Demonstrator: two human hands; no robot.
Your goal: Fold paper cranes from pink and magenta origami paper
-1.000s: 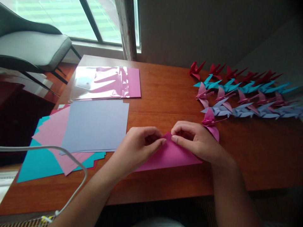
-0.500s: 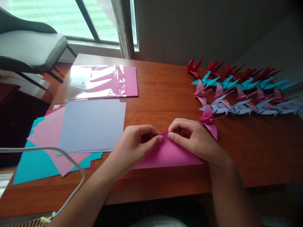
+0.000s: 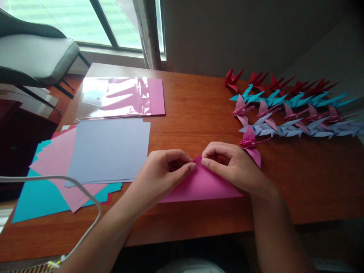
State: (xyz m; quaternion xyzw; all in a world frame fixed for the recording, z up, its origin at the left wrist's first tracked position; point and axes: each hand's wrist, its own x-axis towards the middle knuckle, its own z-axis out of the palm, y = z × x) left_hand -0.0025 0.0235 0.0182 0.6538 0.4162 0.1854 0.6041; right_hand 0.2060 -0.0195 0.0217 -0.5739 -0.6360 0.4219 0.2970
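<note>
A bright pink sheet of origami paper (image 3: 203, 185), folded into a triangle, lies near the table's front edge with its long side toward me. My left hand (image 3: 170, 168) pinches it just left of the top corner, thumb on the upper face. On the other side of that corner, my right hand (image 3: 227, 163) pinches it the same way. The fingers behind the paper are mostly hidden. A finished bright pink paper crane (image 3: 250, 146) stands just beyond my right hand.
Rows of red (image 3: 233, 80), turquoise (image 3: 273, 98), pale pink (image 3: 241, 110) and lavender cranes (image 3: 261, 127) stand at the right. Lavender sheets (image 3: 110, 151) lie over pink and turquoise sheets (image 3: 42, 199) at the left. A clear packet (image 3: 113, 98) lies behind them. A white cable (image 3: 96, 212) arches at front left.
The view has shifted very slightly. Both hands keep their pinch at the paper's top corner, and nothing else has visibly moved.
</note>
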